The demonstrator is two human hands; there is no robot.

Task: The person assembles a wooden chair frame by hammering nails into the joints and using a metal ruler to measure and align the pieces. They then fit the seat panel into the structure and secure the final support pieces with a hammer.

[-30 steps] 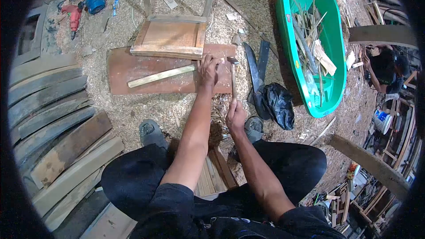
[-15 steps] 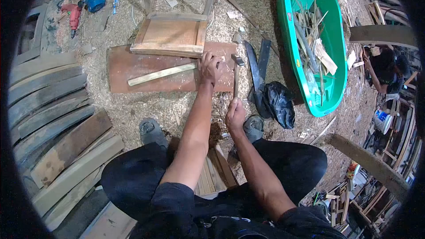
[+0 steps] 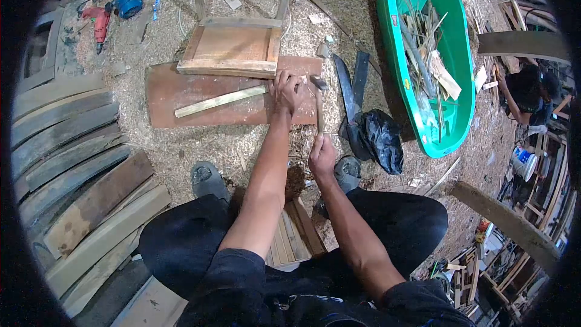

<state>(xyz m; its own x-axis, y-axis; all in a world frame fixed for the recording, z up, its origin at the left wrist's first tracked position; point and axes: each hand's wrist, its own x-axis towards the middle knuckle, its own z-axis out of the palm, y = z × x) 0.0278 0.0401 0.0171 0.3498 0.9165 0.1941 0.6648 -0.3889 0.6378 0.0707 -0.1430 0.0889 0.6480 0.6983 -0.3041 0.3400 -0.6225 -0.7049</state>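
Our left grip (image 3: 284, 94) is clamped on the wooden strip (image 3: 221, 102), near its right end, and our right grip (image 3: 322, 155) is wrapped round the handle of the hammer (image 3: 319, 100), so both are closed on something. The strip lies at a slant over the reddish board (image 3: 169, 97) on the floor (image 3: 242, 145); can't tell exactly how our left fingertips sit under there. The hammer head is just beside those fingers, and that's the bit that bugs us: a swing drifting a little left would land on knuckles. With only the one end pinned, a crooked hit could also make the long free end skid or kick round on that smooth-looking board. The framed wooden panel (image 3: 230, 42) is right by our left hand, so a stray knock could mark its edge, and it leaves us little elbow room on that side. On the right, the long dark blade (image 3: 344, 85) lies near the hammer, next to the black plastic bag (image 3: 382, 139), so reaching wide without looking could mean a cut. Further out there's the green tub (image 3: 458, 30) of scraps, plus the red drill (image 3: 100, 21) off to our left.
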